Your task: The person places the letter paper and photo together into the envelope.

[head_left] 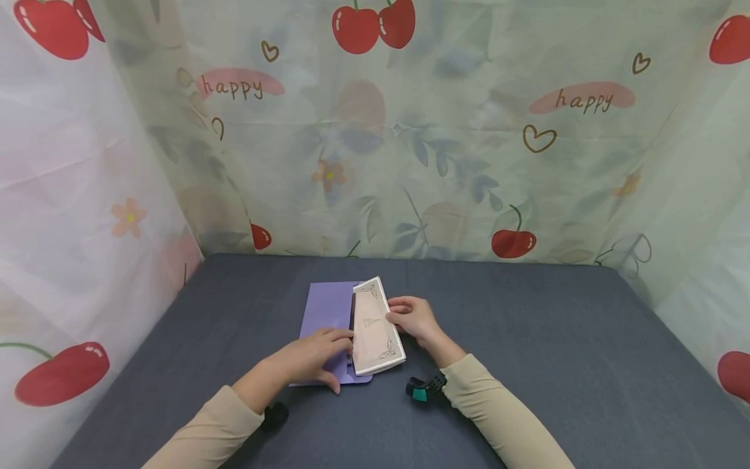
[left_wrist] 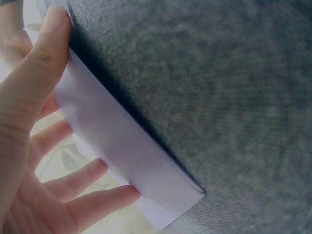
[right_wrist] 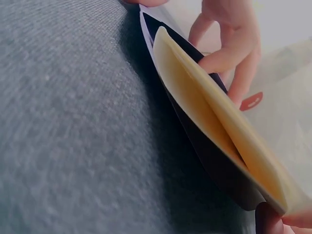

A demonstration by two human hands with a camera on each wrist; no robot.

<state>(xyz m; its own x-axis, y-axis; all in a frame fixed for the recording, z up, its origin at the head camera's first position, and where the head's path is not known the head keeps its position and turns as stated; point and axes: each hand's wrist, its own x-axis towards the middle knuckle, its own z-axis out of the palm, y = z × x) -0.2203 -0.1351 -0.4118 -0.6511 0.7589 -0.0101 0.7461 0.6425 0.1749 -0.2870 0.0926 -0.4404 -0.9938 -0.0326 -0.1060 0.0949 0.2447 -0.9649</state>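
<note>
A purple folder [head_left: 328,306] lies on the table, its inner side dark in the right wrist view. Across its right part sits a cream folded card [head_left: 372,326], tilted, with ornate printed corners. The card's leaves gape apart at the near end in the right wrist view. My right hand [head_left: 415,319] pinches the card's right edge between thumb and fingers. On the folder's left part rests my left hand [head_left: 319,355], fingers spread and fingertips reaching the card's left side. Its thumb [left_wrist: 51,36] lies at the folder's near edge.
A dark grey cloth [head_left: 527,365] covers the table. Patterned curtains [head_left: 445,130] with cherries and flowers hang behind and at both sides. A black strap with a green part [head_left: 420,393] is at my right wrist, and a dark round piece [head_left: 274,415] sits beneath my left wrist.
</note>
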